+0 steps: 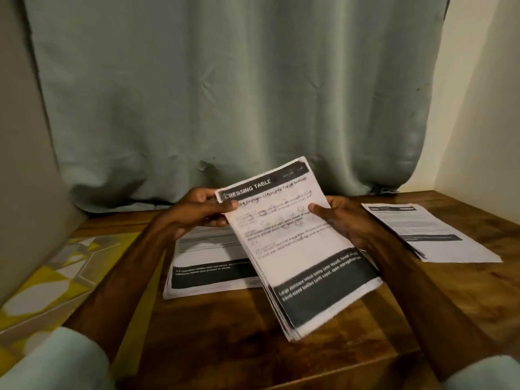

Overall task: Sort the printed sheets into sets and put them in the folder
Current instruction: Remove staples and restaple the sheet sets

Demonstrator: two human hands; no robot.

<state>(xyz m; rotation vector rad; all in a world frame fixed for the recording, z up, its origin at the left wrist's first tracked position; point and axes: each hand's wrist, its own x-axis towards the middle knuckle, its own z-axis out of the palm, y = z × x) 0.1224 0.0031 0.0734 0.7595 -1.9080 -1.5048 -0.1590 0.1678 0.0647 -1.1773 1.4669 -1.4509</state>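
Above the table, two hands hold one stack

Over the wooden table [225,333], the stack of sheets [295,249] is tilted. At its far left corner the left hand [191,215] pinches it. The right hand [343,220] grips its right edge, thumb on top. A middle pile [208,266] lies underneath and a right pile [430,235] lies apart. Bare wood shows near. A yellow folder [56,266] lies left.

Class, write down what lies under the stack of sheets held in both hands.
A second pile of sheets lies on the wooden table. The held stack hides that pile's right side.

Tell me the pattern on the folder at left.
Yellow, grey and white geometric shapes on the folder, seen in the head view.
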